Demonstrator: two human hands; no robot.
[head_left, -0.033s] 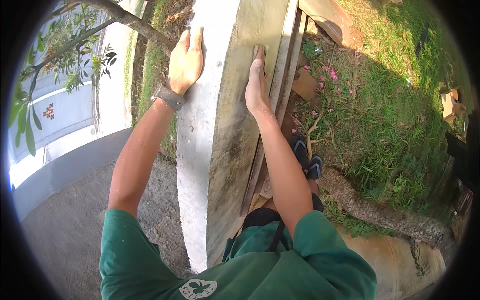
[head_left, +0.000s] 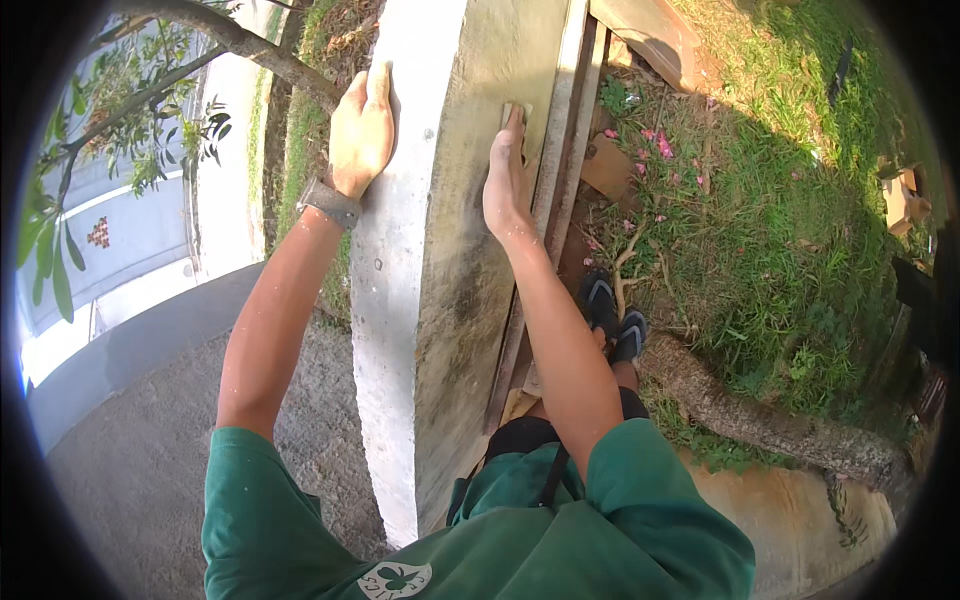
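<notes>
A thick concrete wall (head_left: 395,330) runs away from me through the middle of the view, with a pale top and a stained side face. My left hand (head_left: 361,135) lies flat along the left edge of the top, fingers stretched and a grey band on its wrist. On the right-hand side face, my right hand (head_left: 507,185) presses a small flat block (head_left: 527,107) against the concrete. Pale corners of the block show past the fingertips; the palm hides most of it, so its kind is unclear.
A tree branch (head_left: 245,45) with leaves hangs at the upper left, close to my left hand. Long narrow boards (head_left: 570,130) stand along the wall's right side. Grass (head_left: 770,240) with pink flowers spreads to the right, and a thick trunk (head_left: 770,410) lies near my feet.
My right hand and the block have slid slightly toward me along the wall's side face. My left hand stays flat on the wall, and the whole view has shifted slightly.
</notes>
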